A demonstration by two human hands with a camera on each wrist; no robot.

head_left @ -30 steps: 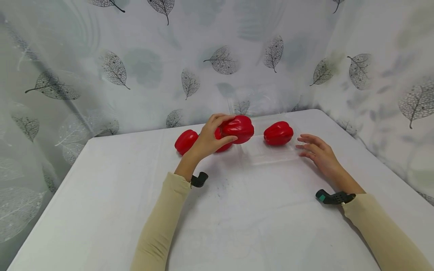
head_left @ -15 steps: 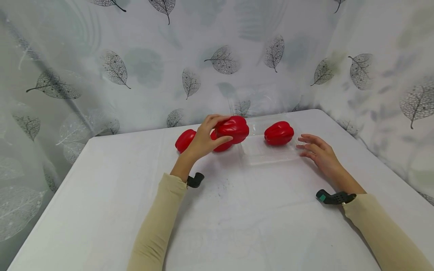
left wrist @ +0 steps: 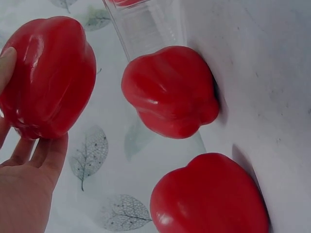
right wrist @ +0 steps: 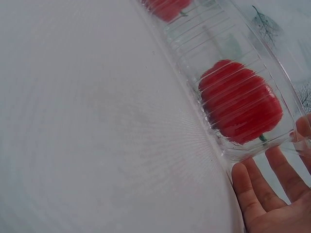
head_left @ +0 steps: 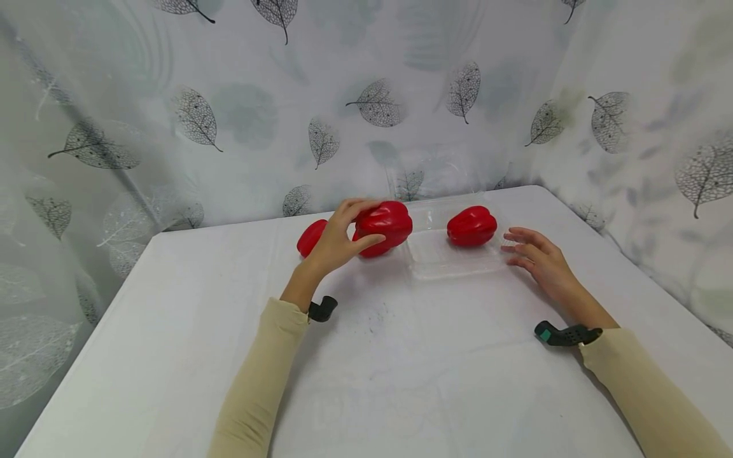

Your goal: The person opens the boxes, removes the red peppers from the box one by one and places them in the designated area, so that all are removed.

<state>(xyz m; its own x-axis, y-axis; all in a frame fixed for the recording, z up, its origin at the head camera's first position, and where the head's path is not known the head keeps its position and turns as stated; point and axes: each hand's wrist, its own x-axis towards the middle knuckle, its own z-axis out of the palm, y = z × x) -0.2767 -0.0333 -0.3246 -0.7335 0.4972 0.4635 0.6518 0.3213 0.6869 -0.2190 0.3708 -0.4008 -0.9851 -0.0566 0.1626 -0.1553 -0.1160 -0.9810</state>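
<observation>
My left hand (head_left: pixel 338 236) holds a red bell pepper (head_left: pixel 386 219), thumb on the near side and fingers over the top and behind. The left wrist view shows this pepper (left wrist: pixel 51 77) raised, apart from a second pepper (left wrist: pixel 170 92) and a third pepper (left wrist: pixel 209 196) on the table. In the head view it overlaps the second one. To the right lies a clear plastic container (head_left: pixel 426 270) with one red pepper (head_left: pixel 472 226) inside. My right hand (head_left: pixel 538 257) is at the container's right end, its loosely spread fingertips touching the end wall (right wrist: pixel 243 154).
A white-covered table (head_left: pixel 401 369) carries everything. Behind it hangs a leaf-patterned curtain (head_left: pixel 246 165), close to the back edge. The container's clear lid (head_left: pixel 435 168) stands raised at the back. The third pepper (head_left: pixel 311 237) lies left of my left hand.
My left hand has moved left and slightly down with the pepper, away from the container's left edge. The right hand and the container have stayed in place.
</observation>
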